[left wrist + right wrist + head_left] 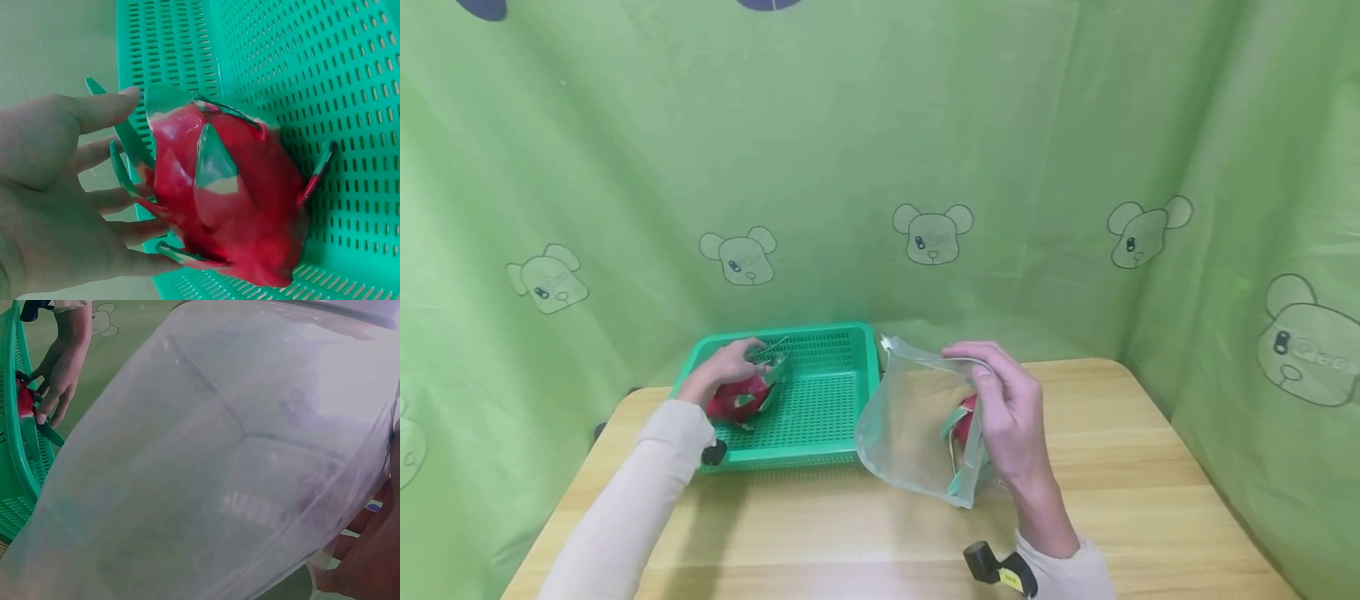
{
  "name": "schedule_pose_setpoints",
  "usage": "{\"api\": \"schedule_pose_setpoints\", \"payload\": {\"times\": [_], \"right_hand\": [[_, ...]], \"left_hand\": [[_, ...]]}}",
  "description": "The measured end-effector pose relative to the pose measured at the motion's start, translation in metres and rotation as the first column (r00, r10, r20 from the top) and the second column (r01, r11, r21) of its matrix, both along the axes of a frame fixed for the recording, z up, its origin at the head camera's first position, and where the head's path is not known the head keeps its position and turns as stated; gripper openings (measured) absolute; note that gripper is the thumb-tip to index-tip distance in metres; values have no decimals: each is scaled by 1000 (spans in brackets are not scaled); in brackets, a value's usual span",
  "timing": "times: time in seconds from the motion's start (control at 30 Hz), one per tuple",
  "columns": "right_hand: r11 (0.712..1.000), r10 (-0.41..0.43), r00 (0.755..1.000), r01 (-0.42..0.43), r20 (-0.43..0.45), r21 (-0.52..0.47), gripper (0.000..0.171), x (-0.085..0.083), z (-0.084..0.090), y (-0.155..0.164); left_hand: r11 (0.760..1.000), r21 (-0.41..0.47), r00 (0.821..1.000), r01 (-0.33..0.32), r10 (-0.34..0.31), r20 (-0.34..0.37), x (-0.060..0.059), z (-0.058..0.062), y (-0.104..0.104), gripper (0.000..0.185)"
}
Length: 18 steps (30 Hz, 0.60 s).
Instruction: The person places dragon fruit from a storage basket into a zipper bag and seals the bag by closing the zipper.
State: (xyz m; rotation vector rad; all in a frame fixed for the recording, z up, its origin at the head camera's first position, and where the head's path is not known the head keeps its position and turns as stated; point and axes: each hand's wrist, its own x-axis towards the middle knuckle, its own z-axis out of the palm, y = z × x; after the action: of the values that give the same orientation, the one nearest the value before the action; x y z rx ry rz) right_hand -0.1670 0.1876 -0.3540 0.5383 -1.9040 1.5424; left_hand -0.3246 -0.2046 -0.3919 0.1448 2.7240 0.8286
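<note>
A red dragon fruit [219, 187] with green-tipped scales lies in the left part of a green plastic basket [775, 458]. My left hand [730, 365] is over the basket at this fruit, its fingers fairly straight and reaching among the scales in the left wrist view. The thumb sits above the scale tips, apart from the fruit's red body. With my right hand [1011, 412] I hold the rim of a translucent bag [902, 425], its mouth spread wide. Through the bag's side, part of another red and green dragon fruit [962, 425] shows.
Both basket and bag stand on a light wooden table [820, 533], the basket to the left. A green curtain [850, 167] with bear-head prints hangs behind and at the sides. A black wrist mount [985, 562] sits below my right hand.
</note>
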Motion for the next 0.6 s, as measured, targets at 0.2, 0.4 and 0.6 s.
{"api": "schedule_pose_setpoints", "payload": {"times": [0.2,0.4,0.6], "right_hand": [[1000,6,1000,-6,4,-7,37,0,0,0],[1000,5,1000,-5,6,-1,37,0,0,0],[1000,4,1000,-4,2,3,36,-1,-1,0]], "left_hand": [[998,13,994,-55,53,97,-2,-4,1,85],[996,-15,984,-91,92,152,-2,-6,3,100],[992,-16,973,-127,128,191,-1,-6,4,111]]}}
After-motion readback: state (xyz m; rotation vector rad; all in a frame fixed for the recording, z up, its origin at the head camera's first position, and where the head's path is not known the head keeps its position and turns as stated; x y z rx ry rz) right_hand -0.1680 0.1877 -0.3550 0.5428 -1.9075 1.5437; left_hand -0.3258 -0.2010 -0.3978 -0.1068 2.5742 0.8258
